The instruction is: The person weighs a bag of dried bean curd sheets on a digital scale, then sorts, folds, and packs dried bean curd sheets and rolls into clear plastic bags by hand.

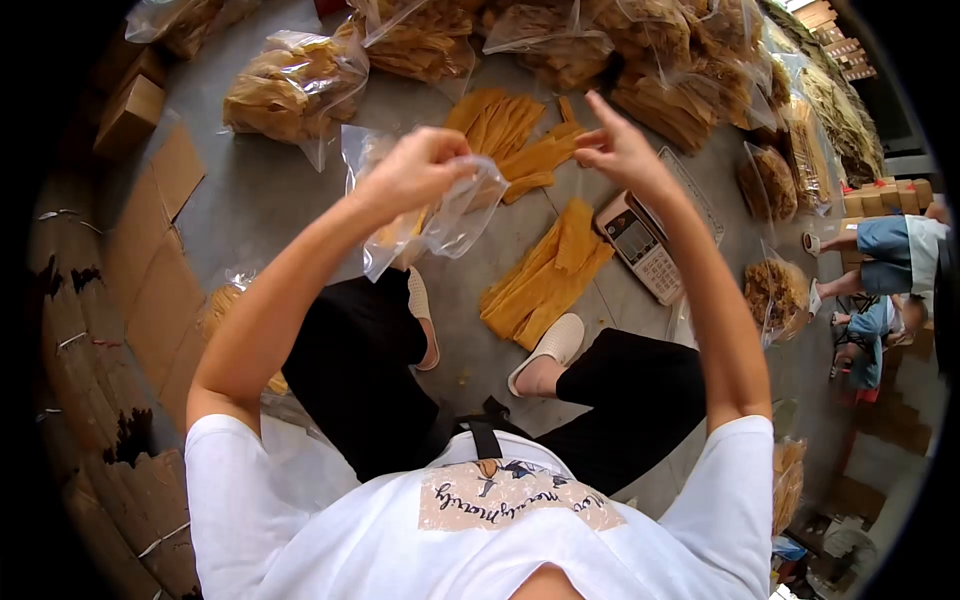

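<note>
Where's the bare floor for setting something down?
Widest: floor between the cardboard sheet and the clear bag in the left hand. A smaller patch lies between the shoes, beside the loose strips. Crowded: the far side, packed with filled bags, and around the scale.

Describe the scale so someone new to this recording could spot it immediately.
On the gray floor, look just past the person's right shoe. Beyond the loose golden strips, by the right forearm, lies a pale scale. Its keypad and dark display panel set it apart from the strips and bagged bundles.
</note>
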`<state>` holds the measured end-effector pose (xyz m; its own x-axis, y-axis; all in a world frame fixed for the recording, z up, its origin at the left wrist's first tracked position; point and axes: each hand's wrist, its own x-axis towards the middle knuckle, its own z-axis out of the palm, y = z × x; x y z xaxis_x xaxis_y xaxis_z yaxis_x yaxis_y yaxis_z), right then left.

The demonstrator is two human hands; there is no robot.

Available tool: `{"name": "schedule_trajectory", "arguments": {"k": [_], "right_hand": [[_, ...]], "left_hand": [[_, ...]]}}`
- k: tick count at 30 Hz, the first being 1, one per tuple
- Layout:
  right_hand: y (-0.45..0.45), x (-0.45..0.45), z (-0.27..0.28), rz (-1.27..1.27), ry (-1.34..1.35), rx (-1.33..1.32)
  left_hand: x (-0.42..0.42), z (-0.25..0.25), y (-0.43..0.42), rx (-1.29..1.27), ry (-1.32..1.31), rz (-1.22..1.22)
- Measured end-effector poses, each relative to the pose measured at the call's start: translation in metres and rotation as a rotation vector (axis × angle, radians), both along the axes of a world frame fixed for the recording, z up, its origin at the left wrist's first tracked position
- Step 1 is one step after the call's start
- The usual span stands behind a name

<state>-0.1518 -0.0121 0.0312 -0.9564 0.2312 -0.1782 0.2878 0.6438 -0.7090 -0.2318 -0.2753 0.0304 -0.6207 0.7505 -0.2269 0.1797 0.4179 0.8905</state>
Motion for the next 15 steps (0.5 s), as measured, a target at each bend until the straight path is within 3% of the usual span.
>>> {"name": "schedule_trajectory", "arguments": {"k": [3,7,10,11,12,13,15], "right_hand": [[0.021,-0.06,0.098,0.013,0.32,0.126],[-0.034,-0.112,0.145,-0.018,1.179,-0.04],[0.002,-0.15,0.055,0.255,0.916,-0.391],[0.018,-0.168,-0.008,0.24,0.641,-0.343],[0.004,-0.155,0.011,0.133,0.639,-0.088],[0.024,-0.186,-0.077,0.141,0.594,-0.347],[0.038,-0.195,-0.213,-0.206,0.107,-0.266]], "left_hand": [[0.002,-0.033,-0.002,-0.148,0.153,-0.293],[-0.011,-0.038,-0.004,-0.237,-0.109,-0.409],[-0.022,-0.044,-0.01,-0.162,-0.294,-0.511],[-0.027,-0.041,-0.01,-0.191,-0.322,-0.536],[-0.031,-0.037,-0.009,-0.218,-0.348,-0.563],[-0.035,-0.038,-0.011,-0.242,-0.416,-0.548],[-0.043,-0.04,-0.015,-0.227,-0.473,-0.563]]}}
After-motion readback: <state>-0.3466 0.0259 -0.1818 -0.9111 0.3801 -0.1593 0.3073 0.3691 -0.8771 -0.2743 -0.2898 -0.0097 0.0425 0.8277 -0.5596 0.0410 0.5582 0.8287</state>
